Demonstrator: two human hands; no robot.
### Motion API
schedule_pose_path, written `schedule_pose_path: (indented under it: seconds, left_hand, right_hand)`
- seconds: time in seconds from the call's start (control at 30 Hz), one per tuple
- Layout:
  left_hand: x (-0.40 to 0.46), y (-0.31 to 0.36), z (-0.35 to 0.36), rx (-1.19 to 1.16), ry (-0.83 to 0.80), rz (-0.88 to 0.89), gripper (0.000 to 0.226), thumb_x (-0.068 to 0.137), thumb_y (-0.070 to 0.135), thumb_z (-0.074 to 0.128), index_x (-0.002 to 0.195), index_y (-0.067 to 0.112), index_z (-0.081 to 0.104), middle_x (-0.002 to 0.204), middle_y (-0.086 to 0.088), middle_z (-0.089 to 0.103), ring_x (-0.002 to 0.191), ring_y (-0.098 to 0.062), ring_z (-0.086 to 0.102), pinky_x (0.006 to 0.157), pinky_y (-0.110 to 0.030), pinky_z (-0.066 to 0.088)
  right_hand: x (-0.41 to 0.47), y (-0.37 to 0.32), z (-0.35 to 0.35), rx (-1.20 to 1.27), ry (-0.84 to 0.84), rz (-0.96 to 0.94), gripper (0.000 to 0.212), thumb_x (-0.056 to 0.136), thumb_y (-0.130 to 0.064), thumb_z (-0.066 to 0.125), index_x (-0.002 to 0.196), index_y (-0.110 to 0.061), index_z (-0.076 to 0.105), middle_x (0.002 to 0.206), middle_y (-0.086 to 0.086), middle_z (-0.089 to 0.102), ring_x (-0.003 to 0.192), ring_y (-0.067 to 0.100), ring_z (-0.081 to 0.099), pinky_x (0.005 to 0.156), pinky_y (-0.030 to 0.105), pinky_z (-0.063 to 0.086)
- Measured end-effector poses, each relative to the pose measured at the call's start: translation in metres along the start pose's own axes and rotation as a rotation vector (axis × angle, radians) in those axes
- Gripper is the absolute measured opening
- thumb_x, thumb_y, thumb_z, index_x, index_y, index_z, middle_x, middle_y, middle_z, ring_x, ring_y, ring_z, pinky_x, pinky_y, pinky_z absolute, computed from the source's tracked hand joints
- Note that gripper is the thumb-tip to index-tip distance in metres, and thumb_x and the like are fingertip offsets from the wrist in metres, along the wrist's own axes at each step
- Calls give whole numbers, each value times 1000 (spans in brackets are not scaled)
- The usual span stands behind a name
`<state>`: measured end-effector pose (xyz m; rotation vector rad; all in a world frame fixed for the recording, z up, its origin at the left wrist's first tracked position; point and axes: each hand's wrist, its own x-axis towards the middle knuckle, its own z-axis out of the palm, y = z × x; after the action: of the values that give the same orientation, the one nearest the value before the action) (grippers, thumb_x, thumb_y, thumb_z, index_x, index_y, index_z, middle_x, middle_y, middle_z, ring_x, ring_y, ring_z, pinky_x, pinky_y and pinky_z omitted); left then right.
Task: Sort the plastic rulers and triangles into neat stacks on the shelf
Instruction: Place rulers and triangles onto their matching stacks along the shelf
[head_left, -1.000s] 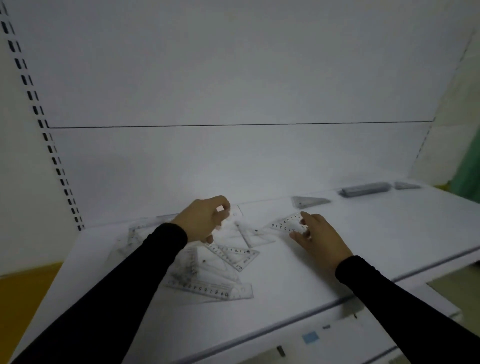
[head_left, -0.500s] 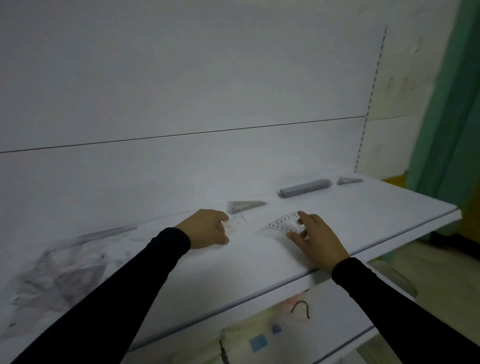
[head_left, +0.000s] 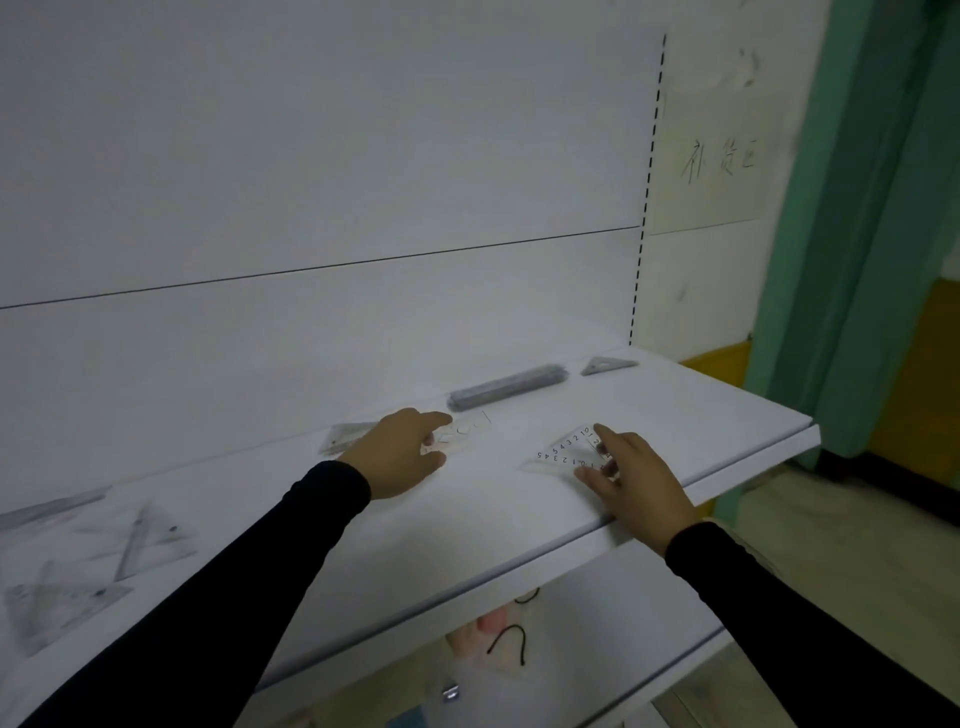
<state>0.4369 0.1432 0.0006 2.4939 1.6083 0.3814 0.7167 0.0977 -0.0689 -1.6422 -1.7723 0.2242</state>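
Clear triangle (head_left: 569, 451) flat on shelf (head_left: 675, 415), numbered edge slanting up-right, right hand (head_left: 636, 475) pressing

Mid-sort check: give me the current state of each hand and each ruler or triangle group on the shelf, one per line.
Left hand: fingers curled, grip on a clear piece, low on the shelf.
Clear piece: flat, partly under the left hand.
Right hand: fingers resting on the numbered triangle.
Numbered triangle: flat near the front edge.
Ruler stack: neat, at the back.
Small triangle stack: at the back, right of the rulers.
Loose pile: unsorted, blurred.
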Motion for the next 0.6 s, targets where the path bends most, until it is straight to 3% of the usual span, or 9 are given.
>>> schedule_pose_path:
  seconds: [0.3, 0.5, 0.6]
  left_hand:
    - [97, -1, 6, -6, 88, 40, 42, 82, 29, 67, 121, 16, 57, 98, 0, 57, 87, -16, 52, 75, -24, 38]
    - [152, 2, 6, 29, 94, 56, 52, 88, 36, 61, 135, 20, 47, 107, -2, 64, 97, -19, 57, 79, -23, 39]
    - [172, 5, 12, 29, 88, 14, 46, 84, 35, 66, 125, 16, 53, 108, -1, 64, 90, -16, 55, 75, -22, 38]
  right_hand:
    - [63, 39, -12, -65, -26, 4, 55, 84, -40, 66, 131, -17, 50, 114, -3, 59, 82, 7, 53, 76, 15, 34]
    - [108, 63, -18, -40, -37, -32, 53, 80, -39, 70, 128, -22, 53, 104, -7, 55, 76, -4, 51, 71, -2, 33]
    - [127, 77, -16, -24, -52, -31, 53, 80, -39, 70, 127, -22, 53, 102, -8, 56, 76, -5, 50, 70, 5, 34]
